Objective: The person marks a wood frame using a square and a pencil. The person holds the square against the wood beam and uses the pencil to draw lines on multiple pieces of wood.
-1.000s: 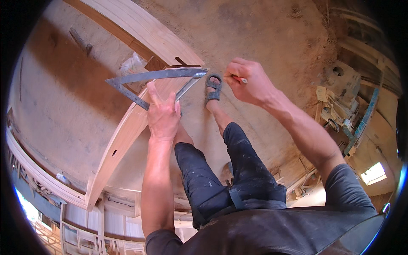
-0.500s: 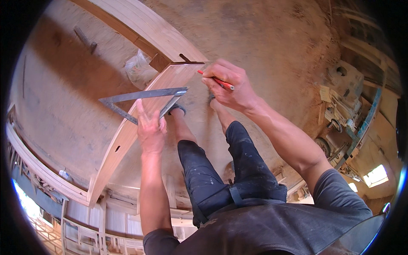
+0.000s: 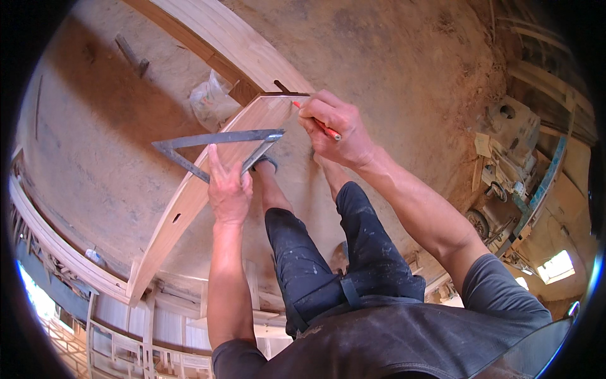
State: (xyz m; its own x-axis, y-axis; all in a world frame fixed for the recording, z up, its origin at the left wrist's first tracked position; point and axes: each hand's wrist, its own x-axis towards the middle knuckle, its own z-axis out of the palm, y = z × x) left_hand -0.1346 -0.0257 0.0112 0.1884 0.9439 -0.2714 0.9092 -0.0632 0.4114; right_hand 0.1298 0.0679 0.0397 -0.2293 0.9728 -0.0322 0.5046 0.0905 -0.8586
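Observation:
A long pale wooden board (image 3: 165, 237) with a small slot runs diagonally in front of me, its far end against another wooden beam (image 3: 237, 41). Across it lies a triangular metal square (image 3: 189, 139). My left hand (image 3: 228, 192) is closed on the square's near side, one finger stretched along it, the thumb by the thicker edge. In my right hand (image 3: 341, 129) is a red pencil (image 3: 329, 132), pinched between the fingers. Its tip points at the board's far end, close to the joint; whether it touches the wood I cannot tell.
A clear plastic bag (image 3: 211, 100) lies on the dirt floor behind the joint. A dark stick (image 3: 129, 54) is farther left. Wooden frames (image 3: 148, 328) stand at the lower left. Scrap wood and a wheel (image 3: 478, 222) crowd the right side.
My right hand has shifted slightly left and down, bringing the pencil tip over the board's far end. The left hand and square keep their place on the board.

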